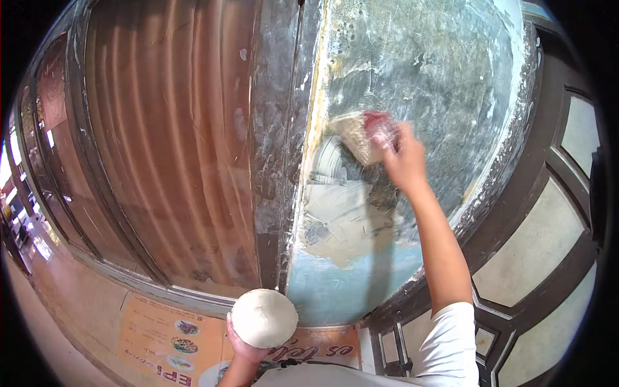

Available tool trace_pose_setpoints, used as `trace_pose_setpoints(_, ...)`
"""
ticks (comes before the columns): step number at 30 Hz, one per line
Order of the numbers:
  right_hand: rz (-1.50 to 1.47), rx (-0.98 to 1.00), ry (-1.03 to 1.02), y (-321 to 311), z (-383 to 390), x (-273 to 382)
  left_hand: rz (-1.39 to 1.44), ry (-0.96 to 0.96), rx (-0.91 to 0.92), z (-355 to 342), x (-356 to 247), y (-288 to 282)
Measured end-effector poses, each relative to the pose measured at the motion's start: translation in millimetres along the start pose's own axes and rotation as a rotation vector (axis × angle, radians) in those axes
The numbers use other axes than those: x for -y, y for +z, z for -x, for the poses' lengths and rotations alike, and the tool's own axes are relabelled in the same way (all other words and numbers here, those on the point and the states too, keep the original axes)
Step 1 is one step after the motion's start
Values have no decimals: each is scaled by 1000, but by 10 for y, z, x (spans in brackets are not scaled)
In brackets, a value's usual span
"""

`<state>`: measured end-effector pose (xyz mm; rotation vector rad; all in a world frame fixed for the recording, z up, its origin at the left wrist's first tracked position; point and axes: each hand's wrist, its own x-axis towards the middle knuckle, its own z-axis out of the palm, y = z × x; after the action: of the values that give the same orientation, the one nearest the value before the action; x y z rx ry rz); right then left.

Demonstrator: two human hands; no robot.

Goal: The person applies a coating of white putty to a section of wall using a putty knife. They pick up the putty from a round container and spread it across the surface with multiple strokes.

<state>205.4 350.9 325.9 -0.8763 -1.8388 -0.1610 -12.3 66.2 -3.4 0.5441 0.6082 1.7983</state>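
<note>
My right hand (404,158) is closed around a wide brush (354,137) with pale bristles and a dark red upper part, blurred by motion. The brush is at the worn grey-blue wall (438,77), just above fresh curved strokes; whether its bristles touch the wall I cannot tell. Below the strokes lies a patch of smooth greyish-white coating (345,209). Low in front of me, my left hand (244,342) grips a round bowl (264,318) from its left and underside. Thick white paste appears to fill the bowl.
Left of the wall stands a dark frame strip (274,148) beside a glass pane with a brown curtain (167,129) behind it. On the right is a dark wooden door with pale panels (519,238). An orange printed banner (155,332) lies below.
</note>
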Motion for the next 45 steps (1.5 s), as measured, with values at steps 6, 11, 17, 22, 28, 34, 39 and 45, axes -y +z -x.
trace_pose_setpoints(6,377,343,-232,304,246,39,432,-196,11,-67,104,-116)
trace_pose_setpoints(11,186,-3,-14,43,7,62,278,-120,45,-40,55,-31)
trace_pose_setpoints(17,372,479,-276,359,317,29,786,-254,4,-15,35,-63)
trace_pose_setpoints(22,103,2,53,28,19,-33,367,-164,28,-12,83,-148)
trace_pose_setpoints(28,280,333,-110,171,251,-180,815,-237,28,-6,43,-66)
trace_pose_setpoints(34,2,-55,130,-48,251,-344,144,-44,229,-28,34,-13)
trace_pose_setpoints(39,212,357,-180,318,598,-258,345,-175,141,-49,120,-61)
trace_pose_setpoints(45,18,-149,94,107,269,-117,844,-265,74,-46,123,3)
